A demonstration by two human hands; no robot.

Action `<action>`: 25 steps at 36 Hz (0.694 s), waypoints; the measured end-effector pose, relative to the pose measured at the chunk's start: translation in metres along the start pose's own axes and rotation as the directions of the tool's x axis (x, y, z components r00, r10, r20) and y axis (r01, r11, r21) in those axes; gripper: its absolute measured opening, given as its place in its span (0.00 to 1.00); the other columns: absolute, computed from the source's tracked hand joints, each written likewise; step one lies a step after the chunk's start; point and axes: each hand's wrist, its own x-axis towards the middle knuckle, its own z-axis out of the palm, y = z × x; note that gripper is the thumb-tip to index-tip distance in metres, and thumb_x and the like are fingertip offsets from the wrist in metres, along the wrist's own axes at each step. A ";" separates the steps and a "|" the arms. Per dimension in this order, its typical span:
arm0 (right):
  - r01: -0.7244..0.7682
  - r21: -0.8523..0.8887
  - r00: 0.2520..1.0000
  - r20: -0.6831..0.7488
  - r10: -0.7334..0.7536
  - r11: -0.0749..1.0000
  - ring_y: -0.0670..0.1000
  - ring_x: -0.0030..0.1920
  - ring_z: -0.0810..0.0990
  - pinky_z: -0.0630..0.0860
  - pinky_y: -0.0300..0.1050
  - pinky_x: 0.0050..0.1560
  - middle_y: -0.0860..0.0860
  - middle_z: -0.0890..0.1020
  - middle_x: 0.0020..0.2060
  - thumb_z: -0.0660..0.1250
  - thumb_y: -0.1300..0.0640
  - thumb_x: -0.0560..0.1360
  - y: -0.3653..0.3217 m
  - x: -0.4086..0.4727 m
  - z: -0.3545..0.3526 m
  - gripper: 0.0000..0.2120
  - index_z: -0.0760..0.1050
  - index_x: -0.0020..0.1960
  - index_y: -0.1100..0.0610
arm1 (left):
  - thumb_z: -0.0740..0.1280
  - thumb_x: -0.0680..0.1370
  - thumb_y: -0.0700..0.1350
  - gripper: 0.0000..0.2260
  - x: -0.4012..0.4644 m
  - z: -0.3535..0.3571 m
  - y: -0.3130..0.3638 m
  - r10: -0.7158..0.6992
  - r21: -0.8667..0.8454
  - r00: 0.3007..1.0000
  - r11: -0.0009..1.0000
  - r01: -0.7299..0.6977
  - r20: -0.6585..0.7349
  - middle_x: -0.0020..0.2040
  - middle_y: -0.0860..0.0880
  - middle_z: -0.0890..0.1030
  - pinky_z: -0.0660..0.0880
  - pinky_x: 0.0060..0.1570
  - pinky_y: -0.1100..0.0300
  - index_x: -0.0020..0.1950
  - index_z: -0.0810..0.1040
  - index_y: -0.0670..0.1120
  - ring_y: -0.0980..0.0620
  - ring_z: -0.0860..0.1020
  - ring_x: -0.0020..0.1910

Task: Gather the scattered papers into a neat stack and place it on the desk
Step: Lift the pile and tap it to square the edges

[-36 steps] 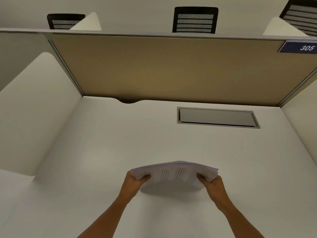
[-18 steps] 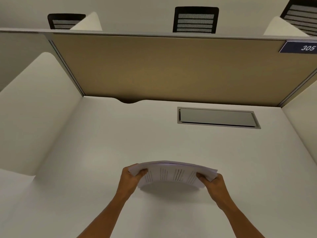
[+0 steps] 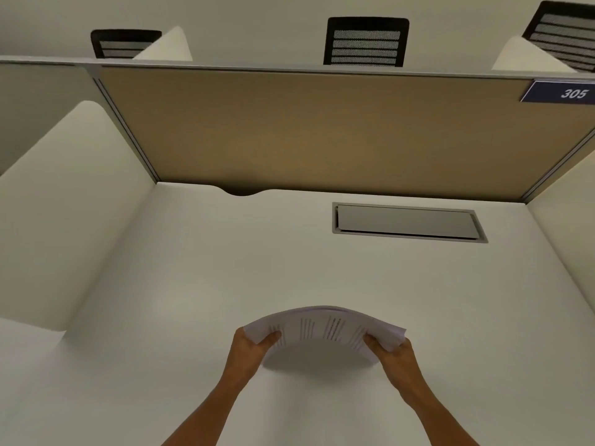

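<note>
A stack of white printed papers (image 3: 322,326) hangs above the white desk (image 3: 225,268), bowed upward in the middle like an arch. My left hand (image 3: 251,346) grips its left end, thumb on top. My right hand (image 3: 394,355) grips its right end the same way. The stack casts a shadow on the desk just below it. Lines of dark print show on the near side of the top sheet.
A grey metal cable hatch (image 3: 405,222) is set into the desk at the back right. A tan partition (image 3: 306,133) closes the back, white side panels (image 3: 64,204) stand left and right. Black chairs (image 3: 365,41) show beyond the partition.
The stack has bent into a higher arch as my two hands pushed its ends toward each other. It stayed at about the same place over the desk.
</note>
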 end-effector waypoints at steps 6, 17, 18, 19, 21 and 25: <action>0.009 0.016 1.000 -0.001 -0.009 1.000 0.38 0.47 0.84 0.77 0.36 0.47 0.39 0.87 0.43 0.69 0.63 0.77 -0.004 -0.002 0.002 0.13 0.81 0.51 0.45 | 0.73 0.73 0.36 0.13 -0.002 0.000 -0.002 -0.018 -0.005 0.999 1.000 0.018 -0.040 0.39 0.60 0.87 0.80 0.40 0.69 0.45 0.83 0.56 0.61 0.84 0.42; 0.059 0.017 0.998 0.003 -0.059 0.998 0.36 0.54 0.81 0.78 0.28 0.47 0.40 0.84 0.54 0.73 0.66 0.73 0.001 0.006 -0.007 0.13 0.84 0.55 0.53 | 0.74 0.71 0.32 0.11 0.004 -0.007 0.000 0.004 -0.038 0.999 0.999 -0.006 -0.039 0.46 0.53 0.87 0.79 0.46 0.69 0.48 0.85 0.46 0.57 0.84 0.47; 0.070 0.014 0.997 -0.010 -0.070 0.997 0.38 0.53 0.81 0.79 0.30 0.47 0.42 0.84 0.55 0.73 0.66 0.73 0.002 0.007 -0.009 0.13 0.83 0.56 0.55 | 0.74 0.71 0.31 0.12 0.004 -0.008 0.002 0.010 -0.044 0.999 0.999 -0.012 -0.040 0.46 0.54 0.87 0.79 0.46 0.70 0.48 0.85 0.46 0.57 0.84 0.47; 0.079 0.009 0.997 -0.021 -0.079 0.997 0.39 0.53 0.81 0.80 0.32 0.47 0.44 0.84 0.55 0.73 0.66 0.73 0.003 0.008 -0.010 0.14 0.81 0.58 0.56 | 0.73 0.71 0.31 0.12 0.003 -0.008 0.003 0.015 -0.046 0.999 0.999 -0.017 -0.041 0.46 0.54 0.87 0.79 0.45 0.70 0.47 0.84 0.47 0.57 0.84 0.47; 0.089 -0.008 0.996 -0.024 -0.089 0.996 0.40 0.52 0.82 0.80 0.33 0.47 0.47 0.84 0.54 0.72 0.64 0.74 0.006 0.009 -0.009 0.14 0.80 0.58 0.56 | 0.73 0.72 0.31 0.12 0.003 -0.007 0.006 0.021 -0.038 0.999 0.999 -0.022 -0.036 0.45 0.56 0.87 0.79 0.44 0.70 0.47 0.84 0.48 0.58 0.84 0.46; 0.075 -0.041 0.997 -0.023 -0.076 0.996 0.49 0.53 0.82 0.79 0.31 0.43 0.52 0.85 0.51 0.68 0.60 0.78 0.011 0.010 -0.004 0.10 0.79 0.58 0.56 | 0.74 0.72 0.34 0.13 0.001 -0.002 0.007 -0.032 -0.035 0.999 0.999 0.031 -0.026 0.39 0.60 0.86 0.78 0.43 0.64 0.45 0.82 0.53 0.63 0.83 0.40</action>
